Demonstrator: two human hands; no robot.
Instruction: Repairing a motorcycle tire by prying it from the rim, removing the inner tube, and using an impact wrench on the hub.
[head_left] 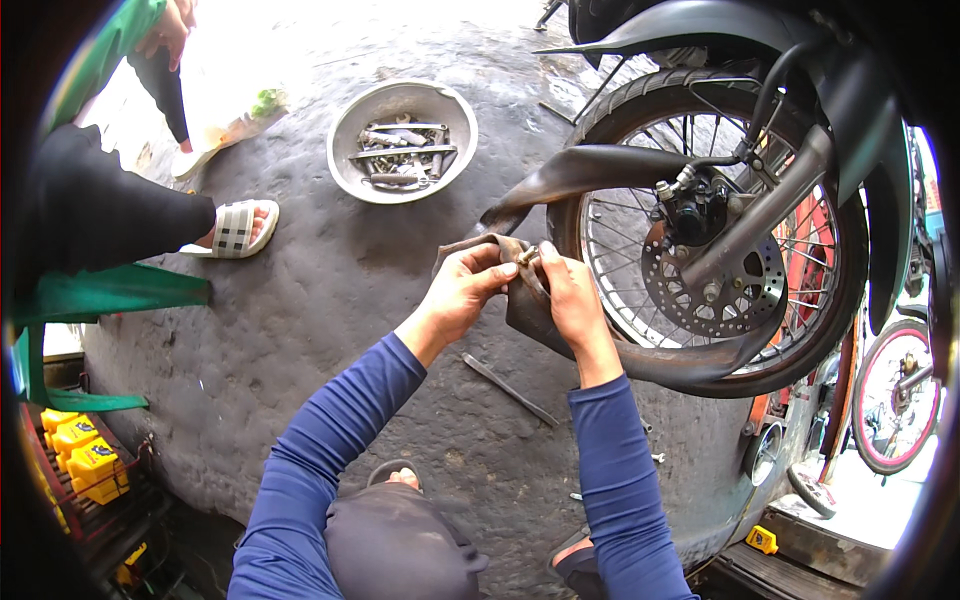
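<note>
A flat, black inner tube [610,168] hangs partly out of the tire [610,110] of a motorcycle's front wheel. Its free section is bunched up between my two hands, around a small metal valve stem [527,256]. From the left, my left hand [458,297] is closed on the tube, its thumb and fingertips next to the stem. My right hand [577,305] is closed on the rubber from the other side, its thumb and forefinger close against the stem. Below my hands, a long metal tire lever [510,389] lies on the ground.
A round metal bowl [340,165] full of wrenches and other tools stands ahead. At the left, another person's sandaled foot [236,228] is beside a green plastic chair [110,290]. Yellow bottles [95,468] stand in a rack at lower left. The wheel's brake disc [735,310] faces me.
</note>
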